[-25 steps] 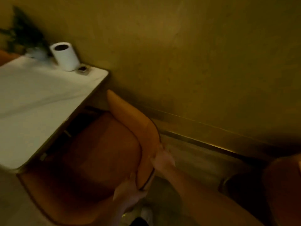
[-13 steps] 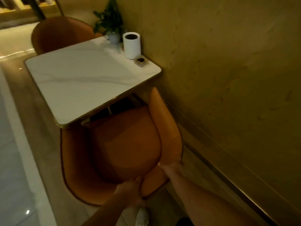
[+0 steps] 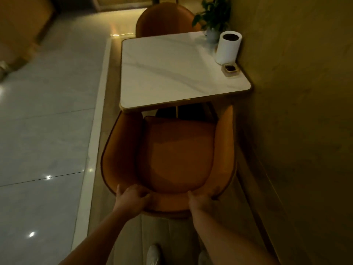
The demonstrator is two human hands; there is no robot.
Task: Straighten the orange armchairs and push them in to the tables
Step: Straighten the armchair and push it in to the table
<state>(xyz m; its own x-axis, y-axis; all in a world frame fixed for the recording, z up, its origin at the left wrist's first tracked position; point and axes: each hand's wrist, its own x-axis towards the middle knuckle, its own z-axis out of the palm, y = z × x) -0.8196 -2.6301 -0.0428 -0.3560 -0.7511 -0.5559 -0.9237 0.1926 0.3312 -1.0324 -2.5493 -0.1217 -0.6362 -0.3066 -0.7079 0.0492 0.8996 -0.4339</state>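
An orange armchair (image 3: 177, 153) stands square to the white marble table (image 3: 172, 73), its arm tips at the table's near edge. My left hand (image 3: 131, 197) grips the top of the chair's backrest on the left side. On the right side of the same rim, my right hand (image 3: 202, 197) holds on with curled fingers. A second orange armchair (image 3: 164, 20) sits at the far side of the table, its back towards the aisle beyond.
A white cylinder (image 3: 228, 47), a small square dish (image 3: 231, 68) and a potted plant (image 3: 214, 18) stand along the table's wall side. The wall (image 3: 296, 111) runs close on the right. Glossy tiled floor (image 3: 47, 131) spreads to the left. My shoes (image 3: 153, 255) show below.
The armchair has swung from angled to square with the table. My view has turned left to face the table. Both hands stay on the backrest.
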